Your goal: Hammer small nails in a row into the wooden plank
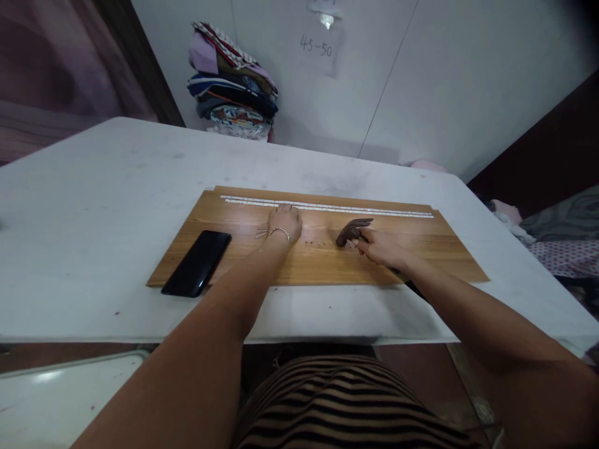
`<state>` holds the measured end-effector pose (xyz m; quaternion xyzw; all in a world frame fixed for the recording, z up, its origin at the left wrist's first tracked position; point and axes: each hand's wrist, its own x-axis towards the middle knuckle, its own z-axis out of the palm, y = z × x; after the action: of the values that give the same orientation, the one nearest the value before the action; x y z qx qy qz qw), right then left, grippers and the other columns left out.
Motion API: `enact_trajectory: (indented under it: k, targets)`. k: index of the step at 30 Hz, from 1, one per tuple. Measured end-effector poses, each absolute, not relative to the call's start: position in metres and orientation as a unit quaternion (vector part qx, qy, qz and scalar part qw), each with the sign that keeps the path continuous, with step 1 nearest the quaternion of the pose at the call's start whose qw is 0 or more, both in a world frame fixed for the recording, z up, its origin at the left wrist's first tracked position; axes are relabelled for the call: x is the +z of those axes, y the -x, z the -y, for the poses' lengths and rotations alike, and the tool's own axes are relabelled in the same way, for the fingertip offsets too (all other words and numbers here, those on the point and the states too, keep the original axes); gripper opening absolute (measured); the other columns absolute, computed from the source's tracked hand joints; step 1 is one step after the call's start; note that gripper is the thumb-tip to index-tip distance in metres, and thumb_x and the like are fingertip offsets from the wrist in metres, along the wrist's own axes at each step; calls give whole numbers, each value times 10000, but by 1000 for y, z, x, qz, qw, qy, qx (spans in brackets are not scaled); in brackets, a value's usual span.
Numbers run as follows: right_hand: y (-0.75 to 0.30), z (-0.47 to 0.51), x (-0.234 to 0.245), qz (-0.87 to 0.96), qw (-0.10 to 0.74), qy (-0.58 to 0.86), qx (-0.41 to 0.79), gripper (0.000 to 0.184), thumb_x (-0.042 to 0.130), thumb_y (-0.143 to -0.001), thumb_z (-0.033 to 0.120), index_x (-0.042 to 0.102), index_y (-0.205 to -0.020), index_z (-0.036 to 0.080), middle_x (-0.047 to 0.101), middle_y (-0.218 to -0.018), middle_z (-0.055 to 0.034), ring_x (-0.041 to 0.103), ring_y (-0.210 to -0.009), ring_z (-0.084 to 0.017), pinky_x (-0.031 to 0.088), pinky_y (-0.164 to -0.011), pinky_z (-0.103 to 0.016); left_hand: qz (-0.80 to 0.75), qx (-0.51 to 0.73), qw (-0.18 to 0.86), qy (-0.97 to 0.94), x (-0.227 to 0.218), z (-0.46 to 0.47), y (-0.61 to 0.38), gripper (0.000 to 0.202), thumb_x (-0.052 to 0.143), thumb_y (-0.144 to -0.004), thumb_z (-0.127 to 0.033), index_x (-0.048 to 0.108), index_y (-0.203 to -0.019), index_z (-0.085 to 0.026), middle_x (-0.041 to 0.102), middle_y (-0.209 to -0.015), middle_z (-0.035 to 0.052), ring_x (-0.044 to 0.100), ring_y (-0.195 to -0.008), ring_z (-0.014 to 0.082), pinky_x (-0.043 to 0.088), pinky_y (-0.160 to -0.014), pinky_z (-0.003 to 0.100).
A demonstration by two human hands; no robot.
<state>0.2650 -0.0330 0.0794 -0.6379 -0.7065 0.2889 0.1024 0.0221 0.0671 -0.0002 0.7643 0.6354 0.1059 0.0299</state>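
A wooden board (421, 249) lies on the white table (93, 237). A thin white strip (374, 211) runs along the board's far edge. My left hand (284, 222), a bracelet on its wrist, rests knuckles up on the board just below the strip, its fingers curled under. Several small nails (260, 234) lie beside that wrist. My right hand (381, 247) grips a hammer; its dark head (352, 231) rests on the board to the right of a short row of tiny nails (314, 242).
A black phone (197, 262) lies on the board's left end. A pile of folded cloth (231, 81) stands against the white wall behind the table. A note reading 45-50 (316, 47) is taped on the wall. Bedding (556, 243) lies at the right.
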Motion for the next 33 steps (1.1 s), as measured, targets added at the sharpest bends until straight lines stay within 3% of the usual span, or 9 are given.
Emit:
enact_trajectory:
  k: [33]
  targets:
    - [-266,30,77,714,101,631,286,191,530,-916,242,663,-1025,160,668,-762,-62,584,-647,-174,466,-611,-279,-635,107,28,-764,-3,-69,-20,347,383,-964,-263,686,-1105,-168,657,-1254,151,541,-1229,286,417,-1009,402]
